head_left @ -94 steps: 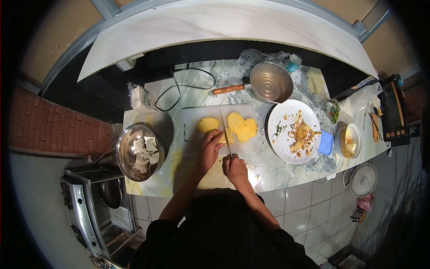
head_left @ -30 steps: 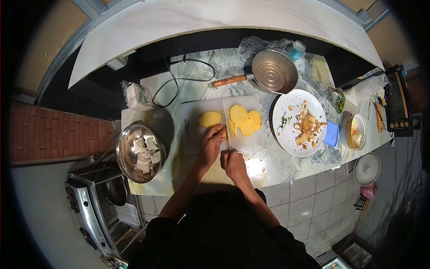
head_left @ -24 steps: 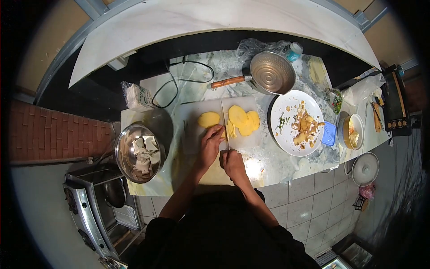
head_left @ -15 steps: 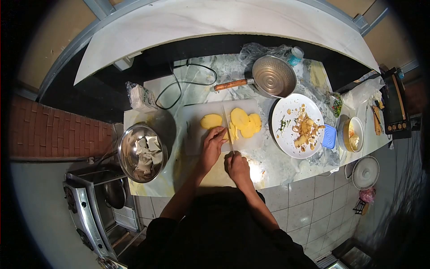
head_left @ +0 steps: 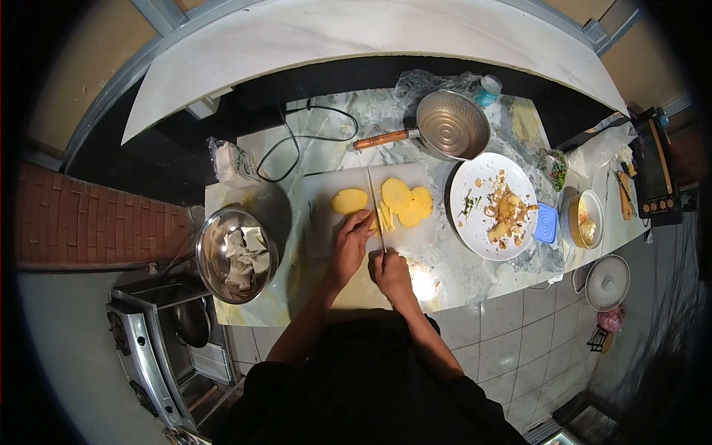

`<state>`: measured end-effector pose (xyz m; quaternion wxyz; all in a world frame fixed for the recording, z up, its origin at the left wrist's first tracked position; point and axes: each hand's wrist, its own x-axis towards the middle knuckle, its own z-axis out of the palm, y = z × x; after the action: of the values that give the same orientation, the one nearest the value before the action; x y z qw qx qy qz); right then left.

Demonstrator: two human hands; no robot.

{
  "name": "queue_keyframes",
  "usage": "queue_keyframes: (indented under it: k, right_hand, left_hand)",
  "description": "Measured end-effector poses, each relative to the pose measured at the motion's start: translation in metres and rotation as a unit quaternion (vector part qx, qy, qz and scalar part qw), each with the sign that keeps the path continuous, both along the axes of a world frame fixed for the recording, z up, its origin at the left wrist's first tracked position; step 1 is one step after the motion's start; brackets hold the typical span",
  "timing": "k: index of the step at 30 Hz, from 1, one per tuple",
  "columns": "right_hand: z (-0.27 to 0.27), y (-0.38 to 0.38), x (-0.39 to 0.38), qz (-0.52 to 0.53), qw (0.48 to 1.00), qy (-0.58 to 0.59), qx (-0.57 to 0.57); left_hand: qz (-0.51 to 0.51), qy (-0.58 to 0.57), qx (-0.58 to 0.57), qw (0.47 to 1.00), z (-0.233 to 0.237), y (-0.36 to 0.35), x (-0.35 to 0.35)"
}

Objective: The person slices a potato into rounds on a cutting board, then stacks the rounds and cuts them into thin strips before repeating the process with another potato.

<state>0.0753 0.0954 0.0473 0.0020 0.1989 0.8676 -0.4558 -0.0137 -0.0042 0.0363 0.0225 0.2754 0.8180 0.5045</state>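
Observation:
A kitchen knife [head_left: 375, 199] stands across the white cutting board [head_left: 326, 236], its blade pointing away from me. My right hand [head_left: 392, 278] is closed around the knife's handle at the board's near edge. Just left of the blade, my left hand [head_left: 351, 246] presses bent fingers on potato, mostly hidden beneath the fingertips. Thin potato strips [head_left: 386, 216] lie against the blade's right side. Beyond them several round potato slices [head_left: 397, 194] overlap on the board. A yellow potato piece [head_left: 349, 201] rests farther left, above my left hand.
At left stands a steel bowl [head_left: 213, 261] with pale, folded pieces inside. A saucepan [head_left: 454, 126] with a wooden handle sits behind the board. To the right are a white plate [head_left: 469, 233] of peelings, a blue lid [head_left: 546, 224] and a bowl [head_left: 576, 231]. A black cable [head_left: 298, 148] loops behind.
Both hands keep their places, and the knife has shifted only slightly, with its handle a touch farther left. The potato slices look unmoved.

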Motion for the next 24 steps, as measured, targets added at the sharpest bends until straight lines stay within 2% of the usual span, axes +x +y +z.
queue_keyframes:
  k: [15,17,20,22,24]
  right_hand:
    - [-0.006,-0.007,-0.003,-0.010,1.000,-0.028,-0.007]
    - [-0.004,-0.007,-0.006,-0.019,0.999,-0.044,-0.010]
    - [-0.009,-0.005,-0.005,-0.015,0.999,-0.026,-0.020]
    - [-0.013,-0.005,-0.002,-0.001,1.000,-0.016,-0.009]
    - [-0.012,-0.004,-0.003,-0.009,0.998,-0.063,0.029]
  left_hand:
    - [0.025,-0.011,0.016,1.000,-0.004,0.001,0.002]
    - [0.005,0.019,-0.022,1.000,-0.002,0.000,-0.001]
    - [0.014,0.020,-0.019,1.000,-0.002,0.002,-0.001]
    - [0.015,0.007,-0.018,1.000,-0.003,0.000,0.001]
    - [0.016,0.001,-0.016,1.000,0.001,0.002,-0.001]
